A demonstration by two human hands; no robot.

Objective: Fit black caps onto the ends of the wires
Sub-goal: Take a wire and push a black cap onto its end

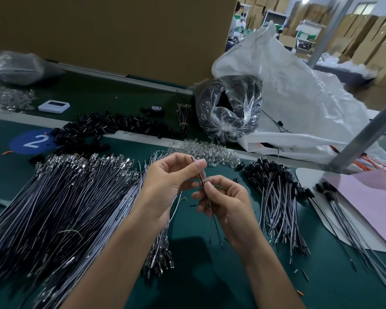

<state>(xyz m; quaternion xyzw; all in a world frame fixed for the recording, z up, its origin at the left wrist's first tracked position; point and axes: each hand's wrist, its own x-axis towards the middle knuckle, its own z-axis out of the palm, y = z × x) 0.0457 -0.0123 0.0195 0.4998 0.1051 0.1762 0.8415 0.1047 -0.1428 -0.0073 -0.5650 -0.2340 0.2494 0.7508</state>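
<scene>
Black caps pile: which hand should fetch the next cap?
Probably left. The black caps pile lies on the side of the left hand; the right hand pinches the wire mid-length and can steady it.

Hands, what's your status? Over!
Left hand and right hand both pinch one wire. No cap visible on its tip. Black caps piled behind, nothing blocking.

Left grip (165, 177) pinches thin dark wire (216, 228) near top end; right grip (225, 204) pinches it lower. Bare wire pile (60, 197) left on green desk (198, 275), capped wires (276, 197) right, loose black caps (112, 124) behind.
</scene>
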